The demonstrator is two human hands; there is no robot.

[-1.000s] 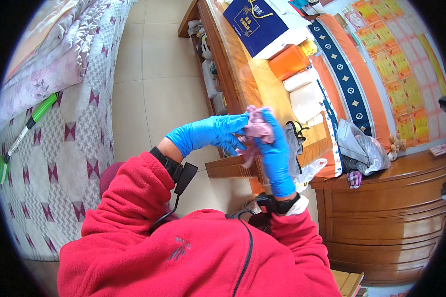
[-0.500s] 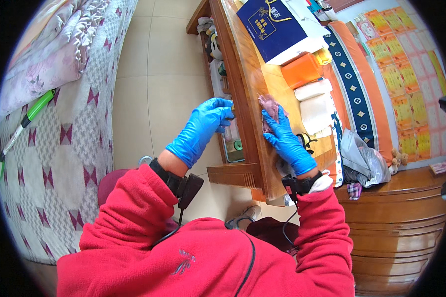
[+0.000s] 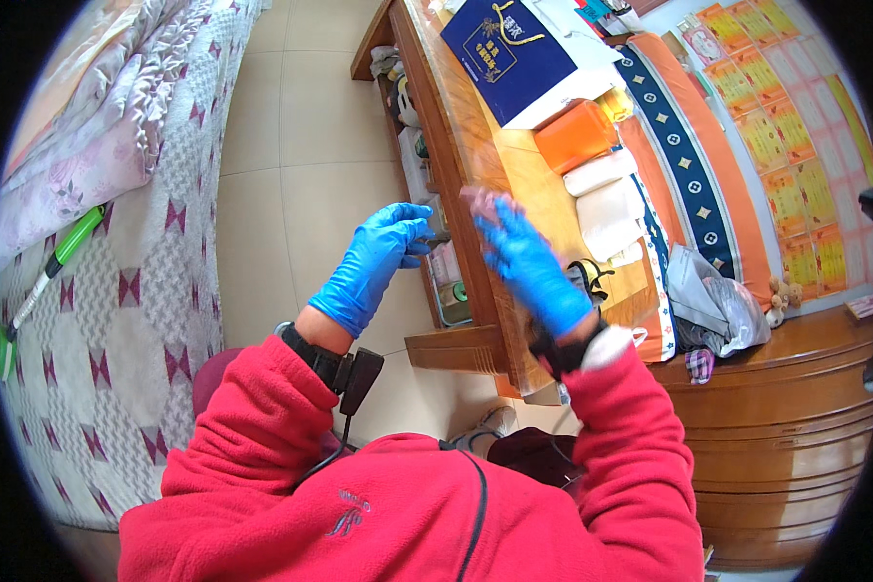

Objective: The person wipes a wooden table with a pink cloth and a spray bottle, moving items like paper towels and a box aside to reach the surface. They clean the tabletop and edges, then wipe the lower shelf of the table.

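My right hand (image 3: 532,267), in a blue glove and smeared by motion, presses a crumpled pinkish cloth (image 3: 477,201) at the near edge of the wooden table (image 3: 543,335). Much of the cloth is hidden under the fingers. My left hand (image 3: 369,272), gloved in blue too, hovers left of the table over the floor. Its fingers are loosely bent and apart, with nothing seen in them.
On the table stand a dark blue paper bag (image 3: 504,63), an orange package (image 3: 574,138) and white tissue packs (image 3: 611,218). Lower shelves (image 3: 417,160) hold several things. A patterned bed (image 3: 131,330) lies left, a wooden cabinet (image 3: 776,417) right.
My right hand has slid the cloth left, toward the table's near edge. My left hand has shifted slightly left and down in the picture.
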